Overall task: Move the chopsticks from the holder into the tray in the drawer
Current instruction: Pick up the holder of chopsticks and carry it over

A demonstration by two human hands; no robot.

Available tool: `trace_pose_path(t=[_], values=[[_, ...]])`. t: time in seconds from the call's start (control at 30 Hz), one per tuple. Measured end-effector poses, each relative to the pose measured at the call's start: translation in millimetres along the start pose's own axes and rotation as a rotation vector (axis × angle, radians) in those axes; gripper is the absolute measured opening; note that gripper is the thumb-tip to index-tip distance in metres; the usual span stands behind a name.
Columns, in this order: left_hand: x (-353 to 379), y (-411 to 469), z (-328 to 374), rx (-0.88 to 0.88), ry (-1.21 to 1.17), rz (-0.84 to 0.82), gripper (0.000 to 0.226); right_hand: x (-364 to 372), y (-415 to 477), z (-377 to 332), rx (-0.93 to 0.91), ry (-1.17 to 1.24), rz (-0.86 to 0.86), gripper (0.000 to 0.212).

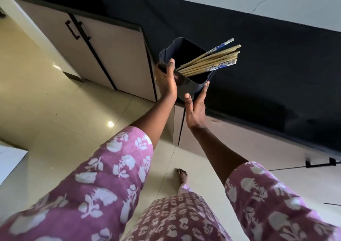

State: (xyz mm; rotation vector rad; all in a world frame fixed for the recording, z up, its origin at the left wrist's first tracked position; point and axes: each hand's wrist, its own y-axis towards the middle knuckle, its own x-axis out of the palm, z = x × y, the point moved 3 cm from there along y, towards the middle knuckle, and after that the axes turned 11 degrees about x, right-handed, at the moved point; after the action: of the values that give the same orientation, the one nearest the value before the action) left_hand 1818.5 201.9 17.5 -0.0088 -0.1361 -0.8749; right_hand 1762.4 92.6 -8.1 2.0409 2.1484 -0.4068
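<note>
A dark blue rectangular holder (186,86) is at the front edge of the black countertop (267,71), tilted with its opening toward me. Several wooden chopsticks (212,60), two with blue-and-white patterned ends, lean out of it to the right. My left hand (166,80) grips the holder's left wall, thumb over the rim and fingers behind. My right hand (196,108) lies against the holder's near right corner with straight fingers and an upturned palm. No open drawer or tray is in view.
Beige cabinet doors (114,56) with black handles (73,30) run under the counter on the left. A drawer front with a black handle (320,164) is at the lower right. Glossy tiled floor (55,102) and my bare foot (182,176) are below.
</note>
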Motion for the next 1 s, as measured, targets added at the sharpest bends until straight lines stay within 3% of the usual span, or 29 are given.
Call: trace_pose_path(t=[0.17, 0.47, 0.7, 0.9, 1.0], values=[[-51.6, -54.4, 3.2, -0.005, -0.020, 0.010, 0.044, 4.3, -59.8, 12.4, -0.005, 0.010, -0.018, 0.122], [-143.6, -162.2, -27.1, -0.107, 0.022, 0.254, 0.042, 14.9, -156.9, 51.6, 0.041, -0.035, -0.147, 0.111], [-200.5, -279.9, -66.2, -0.109, 0.018, 0.511, 0.048, 1.3, -227.1, 104.0, 0.076, -0.152, -0.372, 0.069], [-237.6, -401.5, -100.2, -0.312, -0.001, 0.785, 0.040, -13.0, -291.3, 159.8, 0.168, -0.310, -0.636, 0.021], [-259.1, -459.9, -105.0, -0.373, -0.051, 0.942, 0.031, -11.3, -325.6, 167.3, 0.187, -0.386, -0.784, 0.021]])
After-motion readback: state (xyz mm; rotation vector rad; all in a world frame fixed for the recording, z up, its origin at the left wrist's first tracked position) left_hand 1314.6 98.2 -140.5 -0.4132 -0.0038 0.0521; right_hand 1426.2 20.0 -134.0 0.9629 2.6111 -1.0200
